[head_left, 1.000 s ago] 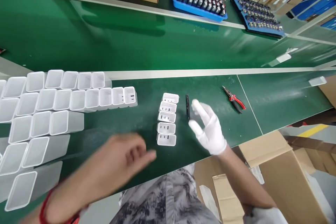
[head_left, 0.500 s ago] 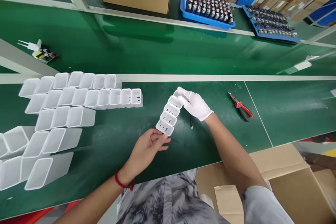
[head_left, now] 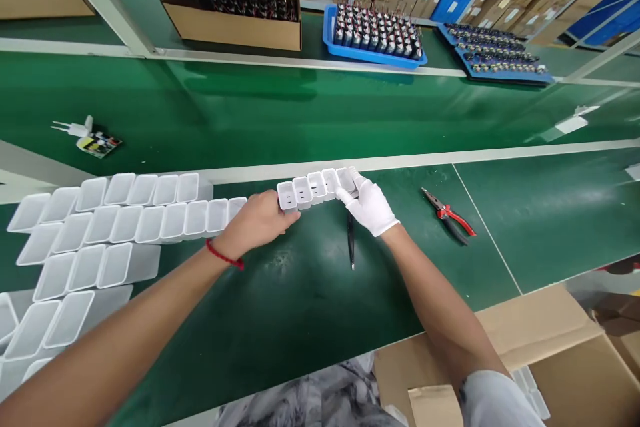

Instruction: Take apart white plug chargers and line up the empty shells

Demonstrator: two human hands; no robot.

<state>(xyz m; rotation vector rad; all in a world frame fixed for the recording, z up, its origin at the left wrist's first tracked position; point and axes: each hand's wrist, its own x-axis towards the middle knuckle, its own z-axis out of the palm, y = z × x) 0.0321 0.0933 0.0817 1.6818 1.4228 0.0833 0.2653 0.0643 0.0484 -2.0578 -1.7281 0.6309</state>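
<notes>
A short row of white plastic cups [head_left: 303, 192] with small dark slots in their bottoms spans the space between my hands. My bare left hand [head_left: 263, 219], with a red bracelet at the wrist, closes on the row's left end. At the right end my white-gloved right hand [head_left: 369, 203] grips the last cup between thumb and fingers. Longer rows of similar white cups [head_left: 123, 223] stand on the green table to the left. Black tweezers [head_left: 351, 240] lie just below my right hand.
Red-and-black pliers [head_left: 449, 215] lie on the table [head_left: 300, 293] at the right. On the shelf behind are an open carton [head_left: 240, 30], a blue tray [head_left: 375, 57] of parts and a blue board [head_left: 500, 57] of parts. Cardboard boxes [head_left: 575, 373] stand below the table edge.
The short cup row has swung from slanting to nearly level, parallel to the table's back rail. My left hand has moved up and left with its end. The view has shifted slightly.
</notes>
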